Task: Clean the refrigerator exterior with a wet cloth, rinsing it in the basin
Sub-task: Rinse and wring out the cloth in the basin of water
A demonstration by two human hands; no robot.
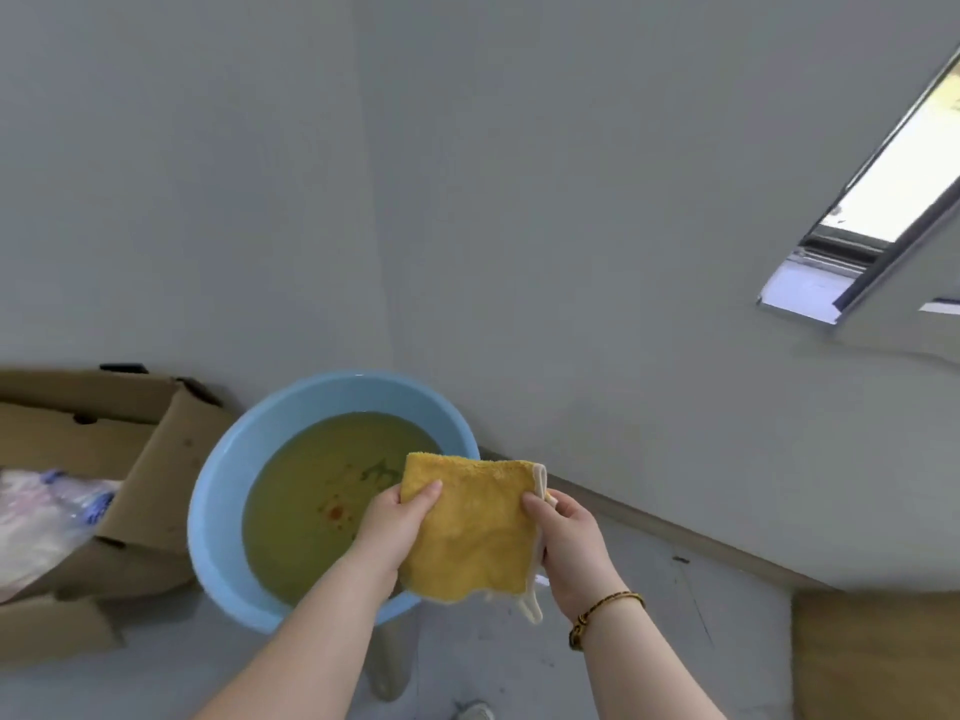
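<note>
Item: cloth [470, 532], yellow terry with a pale backing and pale edge strip, folded flat. You hold it spread between both hands, above the near right rim of the basin and clear of the water. Left hand [387, 535]: your thumb lies on top of the cloth's left edge and the fingers curl under it, pinching that edge. Right hand [569, 543]: your thumb presses on the right edge and the fingers wrap behind it, so this side is also gripped. Its wrist carries a beaded bracelet [597, 613]. Item: basin [223, 491], light blue, round, standing close to the foot of the grey wall [467, 200]. What carries it cannot be told. Contents: murky yellow-green water [301, 491] with a few reddish specks. Item: cardboard box [156, 459], open, its flap touching the basin's left rim, with a clear plastic bag [47, 511] inside. Item: grey floor [675, 615]. A wooden surface [878, 657] sits at its far right corner. Item: window [883, 174], bright, high on the wall to your right.
</note>
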